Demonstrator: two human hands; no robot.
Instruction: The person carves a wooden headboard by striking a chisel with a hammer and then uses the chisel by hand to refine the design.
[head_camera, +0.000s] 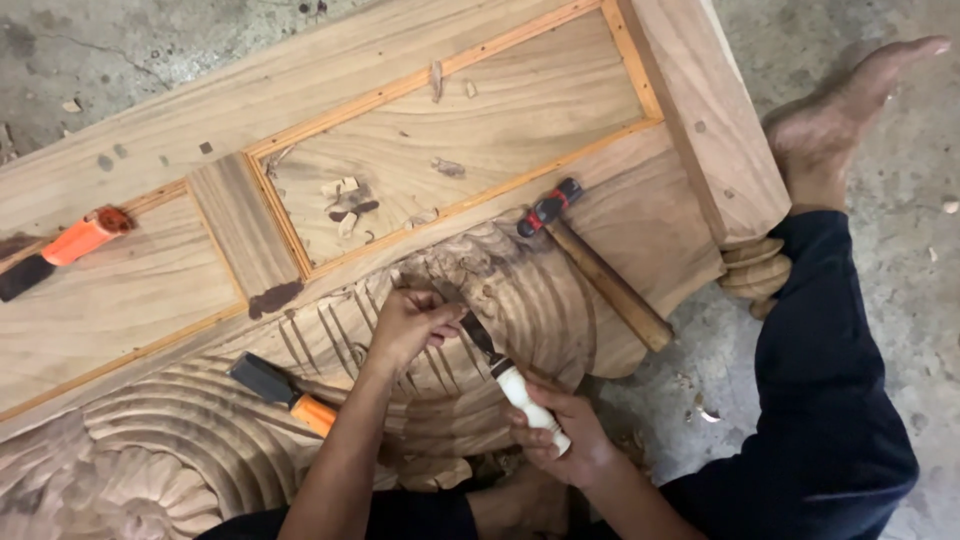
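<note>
Head view looks down on a long pale wooden panel (520, 110) with carved ribbed scrollwork along its near edge. On that carving lies a white-handled, dark-bladed chisel (505, 372): the right hand (560, 432) is closed around its handle, and the left hand (412, 325) curls its fingers over the blade near the tip. Just right of the chisel rests a wooden-handled hammer with a black and red head (600, 268). Left of it lies an orange-handled chisel (283, 392), and another orange-handled chisel (65, 250) sits far left. Wood chips (345, 205) are scattered on the recessed panel beyond
</note>
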